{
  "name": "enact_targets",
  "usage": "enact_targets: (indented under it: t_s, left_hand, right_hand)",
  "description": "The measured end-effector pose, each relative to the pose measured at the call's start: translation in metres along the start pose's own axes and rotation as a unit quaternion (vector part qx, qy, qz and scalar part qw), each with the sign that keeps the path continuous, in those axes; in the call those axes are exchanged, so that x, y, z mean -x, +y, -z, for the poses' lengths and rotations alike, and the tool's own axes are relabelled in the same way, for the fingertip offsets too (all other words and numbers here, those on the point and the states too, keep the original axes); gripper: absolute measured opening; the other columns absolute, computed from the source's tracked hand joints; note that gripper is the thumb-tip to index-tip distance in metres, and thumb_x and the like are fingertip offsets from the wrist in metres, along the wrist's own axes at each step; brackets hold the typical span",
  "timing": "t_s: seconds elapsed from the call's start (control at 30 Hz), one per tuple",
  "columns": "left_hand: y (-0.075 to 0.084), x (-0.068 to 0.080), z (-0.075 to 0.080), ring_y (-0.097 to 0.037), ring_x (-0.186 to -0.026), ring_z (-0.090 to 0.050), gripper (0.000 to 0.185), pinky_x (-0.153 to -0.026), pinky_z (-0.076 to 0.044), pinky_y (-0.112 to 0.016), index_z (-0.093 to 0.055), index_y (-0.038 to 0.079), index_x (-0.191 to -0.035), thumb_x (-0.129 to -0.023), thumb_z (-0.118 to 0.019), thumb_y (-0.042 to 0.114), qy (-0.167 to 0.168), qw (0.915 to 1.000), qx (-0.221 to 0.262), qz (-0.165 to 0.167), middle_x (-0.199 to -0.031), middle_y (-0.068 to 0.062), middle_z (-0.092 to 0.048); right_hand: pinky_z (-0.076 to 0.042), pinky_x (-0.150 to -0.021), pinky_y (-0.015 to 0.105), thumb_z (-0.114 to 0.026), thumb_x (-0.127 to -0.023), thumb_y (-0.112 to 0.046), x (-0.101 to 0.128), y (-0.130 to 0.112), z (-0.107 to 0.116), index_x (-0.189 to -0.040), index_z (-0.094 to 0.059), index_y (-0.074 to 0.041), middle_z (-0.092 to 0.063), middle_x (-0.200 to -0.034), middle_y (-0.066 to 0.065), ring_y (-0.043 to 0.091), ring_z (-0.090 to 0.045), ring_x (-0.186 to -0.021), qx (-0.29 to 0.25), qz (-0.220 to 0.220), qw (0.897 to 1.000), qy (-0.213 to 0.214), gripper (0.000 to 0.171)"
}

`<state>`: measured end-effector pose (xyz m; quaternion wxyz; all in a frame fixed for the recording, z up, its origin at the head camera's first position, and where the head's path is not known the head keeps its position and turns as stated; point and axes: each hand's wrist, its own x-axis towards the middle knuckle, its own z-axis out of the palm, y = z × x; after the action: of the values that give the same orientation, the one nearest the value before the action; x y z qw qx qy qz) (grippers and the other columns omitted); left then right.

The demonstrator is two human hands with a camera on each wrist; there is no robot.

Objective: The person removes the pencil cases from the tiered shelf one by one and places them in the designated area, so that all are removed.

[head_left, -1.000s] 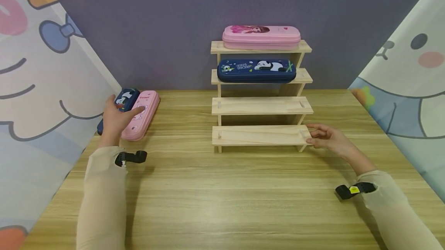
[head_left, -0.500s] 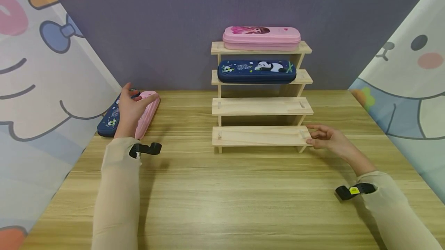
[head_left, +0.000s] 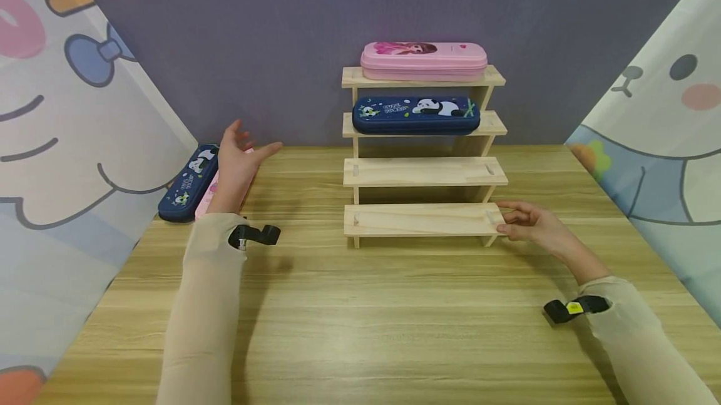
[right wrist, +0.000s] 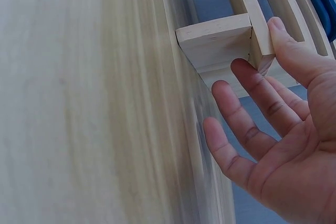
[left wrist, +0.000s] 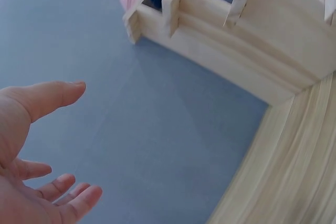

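Head view: the left hand (head_left: 236, 158), fingers spread, had been lifted off the pink case (head_left: 205, 195) at nine o'clock; the rack (head_left: 422, 220) was steadied by the right hand (head_left: 526, 223), its fingers relaxed.

I can read no text for certain. The navy panda case (head_left: 415, 114) on the rack's (head_left: 424, 170) second step from the top carries a light printed line, too small for me to make out.

Beige long sleeves (head_left: 197, 305), black wrist-worn cameras (head_left: 253, 235), yellow marking
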<state>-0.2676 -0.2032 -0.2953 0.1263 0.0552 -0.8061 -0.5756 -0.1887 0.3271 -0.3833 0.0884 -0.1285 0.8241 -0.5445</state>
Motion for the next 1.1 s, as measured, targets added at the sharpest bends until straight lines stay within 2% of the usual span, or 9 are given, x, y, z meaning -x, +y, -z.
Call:
enact_targets:
  t_s: [0.2, 0.37, 0.6, 0.83, 1.1]
  left_hand:
    - [0.009, -0.002, -0.015, -0.020, -0.125, -0.036, 0.098, -0.099, -0.035, -0.035, -0.018, 0.020, -0.146, -0.070, -0.078, 0.036, -0.016, 0.9993, -0.014, -0.031, -0.141, -0.007, -0.032]
    - [0.015, -0.004, -0.029, -0.020, -0.125, -0.036, 0.096, -0.099, -0.036, -0.031, -0.020, 0.020, -0.146, -0.071, -0.078, 0.033, -0.034, 0.9975, -0.002, -0.061, -0.140, -0.008, -0.032]
    - [0.026, -0.004, -0.048, -0.019, -0.124, -0.037, 0.095, -0.098, -0.036, -0.030, -0.020, 0.022, -0.146, -0.071, -0.078, 0.034, -0.054, 0.9966, 0.002, -0.061, -0.139, -0.006, -0.033]
    - [0.032, -0.004, -0.063, -0.020, -0.121, -0.040, 0.094, -0.097, -0.037, -0.028, -0.024, 0.016, -0.145, -0.070, -0.079, 0.029, -0.063, 0.9933, 0.030, -0.092, -0.136, -0.007, -0.037]
    - [0.040, -0.003, -0.077, -0.020, -0.122, -0.041, 0.095, -0.096, -0.038, -0.025, -0.024, 0.017, -0.145, -0.069, -0.080, 0.027, -0.087, 0.9908, 0.056, -0.087, -0.136, -0.005, -0.038]
  right_hand:
    - [-0.052, -0.069, 0.029, -0.060, -0.086, -0.002, 0.000, -0.001, 0.000, -0.134, -0.034, 0.008, -0.065, -0.097, -0.007, 0.011, -0.064, -0.082, -0.007, 0.006, 1.000, 0.004, 0.055]
    - [-0.053, -0.068, 0.029, -0.061, -0.086, -0.002, 0.000, 0.000, 0.000, -0.134, -0.035, 0.007, -0.065, -0.097, -0.007, 0.011, -0.064, -0.081, -0.009, 0.005, 1.000, 0.006, 0.055]
    - [-0.052, -0.068, 0.029, -0.061, -0.086, -0.002, 0.000, 0.001, 0.000, -0.133, -0.036, 0.006, -0.066, -0.097, -0.005, 0.011, -0.064, -0.082, -0.006, 0.005, 1.000, 0.007, 0.054]
    - [-0.053, -0.067, 0.029, -0.061, -0.086, -0.003, -0.001, 0.002, 0.000, -0.133, -0.037, 0.005, -0.065, -0.096, -0.006, 0.011, -0.064, -0.082, -0.002, 0.002, 1.000, 0.009, 0.054]
    - [-0.053, -0.067, 0.030, -0.062, -0.086, -0.004, -0.002, 0.003, 0.000, -0.133, -0.037, 0.006, -0.066, -0.096, -0.006, 0.011, -0.064, -0.082, 0.002, -0.002, 1.000, 0.007, 0.054]
